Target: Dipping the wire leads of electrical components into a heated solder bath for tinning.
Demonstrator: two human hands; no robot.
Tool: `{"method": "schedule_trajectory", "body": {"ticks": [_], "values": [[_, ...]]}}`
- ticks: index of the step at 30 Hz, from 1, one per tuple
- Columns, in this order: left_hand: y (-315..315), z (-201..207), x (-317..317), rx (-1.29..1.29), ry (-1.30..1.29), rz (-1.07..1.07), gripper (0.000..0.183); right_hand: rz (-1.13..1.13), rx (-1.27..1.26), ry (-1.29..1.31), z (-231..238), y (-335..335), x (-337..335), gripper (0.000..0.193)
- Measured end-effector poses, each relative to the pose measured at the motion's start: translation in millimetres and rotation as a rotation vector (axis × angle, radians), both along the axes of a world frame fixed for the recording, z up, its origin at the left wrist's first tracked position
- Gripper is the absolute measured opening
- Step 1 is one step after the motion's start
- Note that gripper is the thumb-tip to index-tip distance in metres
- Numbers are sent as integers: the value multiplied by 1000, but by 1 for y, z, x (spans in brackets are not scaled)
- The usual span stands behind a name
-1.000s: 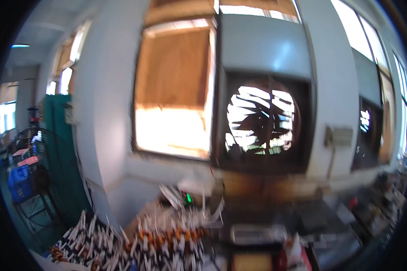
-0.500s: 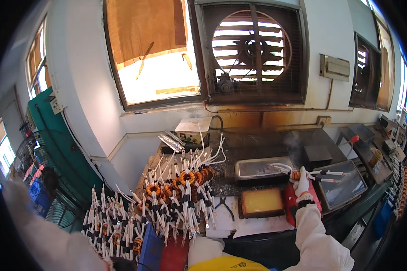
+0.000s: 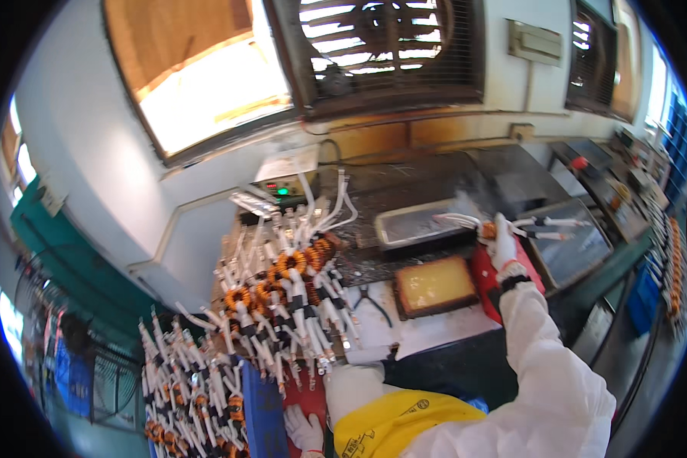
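My right hand (image 3: 504,243), in a white glove, is closed around a copper-wound ring coil (image 3: 487,229). White-sleeved leads stick out of the coil on both sides. Its left leads reach over the right end of a rectangular metal trough (image 3: 382,231), where faint smoke hangs. Below the hand is a red object (image 3: 484,276), partly hidden. My left hand (image 3: 304,429), also gloved, rests with fingers apart against a red surface (image 3: 307,393) beside a blue bin edge (image 3: 263,412). A brown-rimmed tray of yellow material (image 3: 437,287) sits in front of the trough.
Many similar coils with white leads (image 3: 290,267) are heaped on the bench's left, with more (image 3: 198,397) below. Pliers (image 3: 374,305) lie on white paper. A control box with lit displays (image 3: 286,183) stands behind. A grey shallow tray (image 3: 572,248) is at the right.
My left hand has come from the far left to the red surface near my body. The view has tilted and shifted; my right hand still holds the coil by the trough.
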State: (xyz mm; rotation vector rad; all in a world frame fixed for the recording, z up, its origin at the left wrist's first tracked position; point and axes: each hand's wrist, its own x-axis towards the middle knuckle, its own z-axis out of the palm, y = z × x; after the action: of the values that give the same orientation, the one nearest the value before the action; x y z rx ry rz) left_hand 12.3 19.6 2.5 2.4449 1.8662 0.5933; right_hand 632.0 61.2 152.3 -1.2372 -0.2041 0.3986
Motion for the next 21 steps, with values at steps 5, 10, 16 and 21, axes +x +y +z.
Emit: {"method": "schedule_trajectory", "body": {"ticks": [5,10,16,21], "values": [[-2,-11,1,48,75,97,45,-20,45,83,6,-2,-6,31],[-2,-6,1,37,82,79,43,-29,33,90,16,-13,-11,32],[-3,24,10,-10,74,124,44,-89,-34,2,15,-8,-20,37],[2,24,10,-33,53,105,46,-123,-12,-54,22,-5,-30,32]]}}
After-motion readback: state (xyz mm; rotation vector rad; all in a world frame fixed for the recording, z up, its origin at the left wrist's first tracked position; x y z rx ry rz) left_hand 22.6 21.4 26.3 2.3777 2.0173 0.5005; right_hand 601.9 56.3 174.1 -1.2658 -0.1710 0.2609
